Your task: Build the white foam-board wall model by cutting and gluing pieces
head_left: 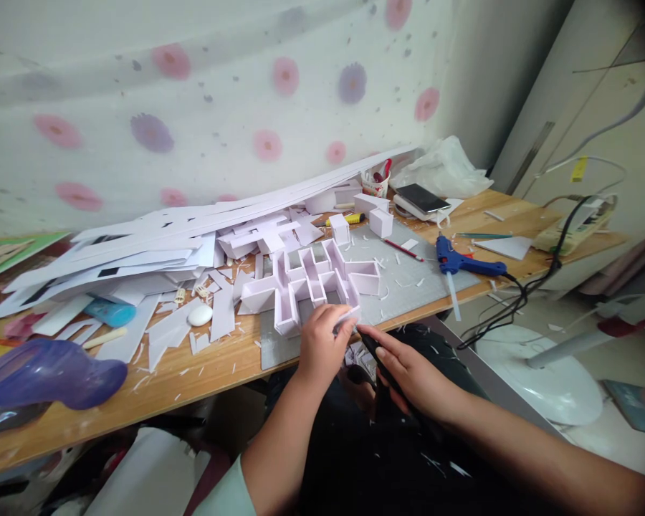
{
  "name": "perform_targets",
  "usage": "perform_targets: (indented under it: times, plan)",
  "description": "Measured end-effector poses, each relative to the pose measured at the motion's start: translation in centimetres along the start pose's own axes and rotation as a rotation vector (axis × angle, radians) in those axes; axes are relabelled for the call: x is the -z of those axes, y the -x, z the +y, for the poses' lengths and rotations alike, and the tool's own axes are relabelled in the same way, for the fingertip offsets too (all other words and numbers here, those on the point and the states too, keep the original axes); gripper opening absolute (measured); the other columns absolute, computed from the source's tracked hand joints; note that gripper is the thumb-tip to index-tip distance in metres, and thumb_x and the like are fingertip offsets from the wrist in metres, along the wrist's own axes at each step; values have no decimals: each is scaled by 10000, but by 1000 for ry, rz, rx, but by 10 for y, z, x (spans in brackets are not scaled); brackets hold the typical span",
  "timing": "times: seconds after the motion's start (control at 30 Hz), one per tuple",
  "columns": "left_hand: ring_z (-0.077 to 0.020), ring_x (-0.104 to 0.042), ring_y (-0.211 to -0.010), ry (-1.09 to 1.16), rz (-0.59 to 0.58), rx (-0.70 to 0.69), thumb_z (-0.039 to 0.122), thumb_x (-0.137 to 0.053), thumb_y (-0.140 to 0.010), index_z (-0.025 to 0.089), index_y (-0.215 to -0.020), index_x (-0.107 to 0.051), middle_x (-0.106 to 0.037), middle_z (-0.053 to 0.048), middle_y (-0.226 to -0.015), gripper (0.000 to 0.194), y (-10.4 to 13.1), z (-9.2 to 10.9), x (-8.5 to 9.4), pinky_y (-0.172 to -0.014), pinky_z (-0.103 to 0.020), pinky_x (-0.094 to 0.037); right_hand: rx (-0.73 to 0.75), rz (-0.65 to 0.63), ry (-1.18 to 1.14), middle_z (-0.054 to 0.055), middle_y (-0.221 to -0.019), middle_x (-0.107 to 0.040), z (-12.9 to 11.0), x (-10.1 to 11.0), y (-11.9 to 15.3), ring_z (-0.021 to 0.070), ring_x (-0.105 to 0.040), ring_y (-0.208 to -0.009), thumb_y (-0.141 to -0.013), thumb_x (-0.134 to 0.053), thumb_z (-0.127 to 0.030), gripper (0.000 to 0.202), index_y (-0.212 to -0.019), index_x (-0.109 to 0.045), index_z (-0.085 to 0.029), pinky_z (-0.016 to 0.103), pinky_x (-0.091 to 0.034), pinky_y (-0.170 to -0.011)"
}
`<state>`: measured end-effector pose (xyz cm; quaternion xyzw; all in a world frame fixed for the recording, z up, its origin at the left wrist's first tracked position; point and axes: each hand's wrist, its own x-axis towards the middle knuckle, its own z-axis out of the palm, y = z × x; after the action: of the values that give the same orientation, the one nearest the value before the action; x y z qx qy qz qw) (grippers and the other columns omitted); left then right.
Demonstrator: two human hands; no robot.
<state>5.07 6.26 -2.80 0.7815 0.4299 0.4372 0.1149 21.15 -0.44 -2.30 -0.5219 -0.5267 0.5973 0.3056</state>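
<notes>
A white foam-board model (314,276) of several open, box-like compartments rests on the grey cutting mat (408,294) at the table's front edge. My left hand (327,337) is closed at its near corner, thumb and fingers pinching the wall there. Just right of it, my right hand (408,369) is wrapped round a long black-handled tool (390,365), whose tip points at my left fingertips. What exactly the tip touches is too small to tell. Two small white foam-board blocks (380,222) stand behind the model.
On the right lies a blue glue gun (467,259) with a trailing black cable (537,276). A red pencil (403,249) and a yellow cutter (349,219) are on the mat's far side. Foam-board sheets (155,236) and scraps cover the left; a purple bottle (48,373) lies there.
</notes>
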Motion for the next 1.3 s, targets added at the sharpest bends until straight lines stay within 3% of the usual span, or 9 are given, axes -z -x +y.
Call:
perform_targets:
  times: [0.17, 0.73, 0.9, 1.0, 1.1, 1.17, 1.2, 1.23, 1.3]
  plan:
    - [-174, -621, -741, -62, 15, -18, 182, -572, -846, 182, -781, -649, -676, -44, -745, 101, -7, 2, -3, -686, -274, -477, -37, -9, -10, -92, -554, -444, -3, 1, 0, 43, -424, -293, -958, -288, -256, 514, -1470, -287, -221, 129, -280, -294]
    - [-164, -632, -743, -148, 23, -6, 183, -564, -829, 190, -773, -646, -679, -29, -745, 100, -6, 4, -5, -697, -270, -479, -45, -65, -111, -92, -504, -442, -12, 9, -2, 61, -421, -274, -966, -277, -228, 489, -1453, -318, -227, 135, -297, -273]
    - [-163, -625, -692, -166, 91, -49, 180, -552, -828, 182, -747, -645, -671, -30, -699, 123, -5, 19, 1, -661, -268, -480, -10, -89, -80, -62, -580, -496, -8, 10, 2, 63, -437, -297, -964, -307, -248, 487, -1450, -336, -227, 156, -318, -286]
    - [-163, -634, -729, -184, 181, -62, 203, -533, -847, 182, -799, -653, -682, -44, -742, 132, 2, 29, 21, -697, -271, -486, 51, -137, -4, -39, -655, -537, -5, 11, 11, 58, -442, -316, -953, -372, -280, 503, -1453, -340, -239, 167, -331, -299]
    - [-159, -633, -728, -187, 329, 22, 248, -569, -827, 193, -833, -665, -687, -35, -759, 111, 16, 19, 57, -715, -266, -488, 135, -155, 58, 3, -736, -617, -6, 17, 24, 86, -507, -386, -940, -421, -362, 539, -1460, -335, -250, 205, -422, -368]
    - [-166, -629, -723, -184, 502, 264, 313, -626, -775, 193, -831, -665, -684, -23, -759, 138, 28, -4, 89, -713, -271, -492, 208, -166, 109, 75, -913, -690, -5, 24, 29, 176, -659, -634, -911, -481, -423, 579, -1449, -367, -241, 300, -549, -566]
    - [-171, -627, -719, -184, 614, 411, 351, -650, -739, 192, -817, -661, -683, -18, -758, 177, 33, -19, 106, -701, -272, -495, 264, -166, 137, 110, -1067, -685, -5, 29, 31, 228, -681, -851, -887, -528, -438, 591, -1429, -409, -235, 361, -559, -741]
    - [-180, -624, -712, -202, 686, 484, 372, -639, -735, 183, -821, -652, -679, -25, -761, 208, 38, -35, 123, -674, -281, -496, 314, -162, 162, 125, -1219, -636, -4, 34, 30, 267, -627, -1060, -862, -569, -446, 596, -1405, -449, -232, 412, -501, -907]
    - [-189, -620, -699, -226, 782, 577, 362, -614, -733, 168, -813, -632, -668, -35, -752, 210, 45, -68, 154, -649, -293, -493, 357, -148, 194, 111, -1385, -524, -4, 48, 26, 292, -477, -1272, -832, -614, -450, 597, -1374, -495, -230, 447, -348, -1072]
